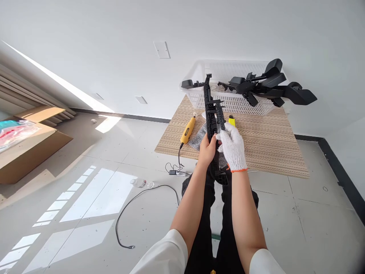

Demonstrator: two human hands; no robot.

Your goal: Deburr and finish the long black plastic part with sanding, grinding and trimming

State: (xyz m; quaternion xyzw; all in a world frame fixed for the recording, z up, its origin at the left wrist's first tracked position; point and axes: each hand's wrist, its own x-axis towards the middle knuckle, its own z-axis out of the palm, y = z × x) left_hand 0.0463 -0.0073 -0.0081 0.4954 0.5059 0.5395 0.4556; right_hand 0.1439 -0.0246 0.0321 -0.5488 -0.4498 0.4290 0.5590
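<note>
White sleeves lay nearest, forearms stretched over dark trousers. Bare left hand was closed round a long black part, apparently to steady it. Gloved right hand pinched what looked like a black caliper alongside, probably to keep its scale visible. The part ran between the hands, upper end pointing toward the basket, lower end above the lap. A yellow tool rested on the desk, left of the part, seemingly kept within reach.
</note>
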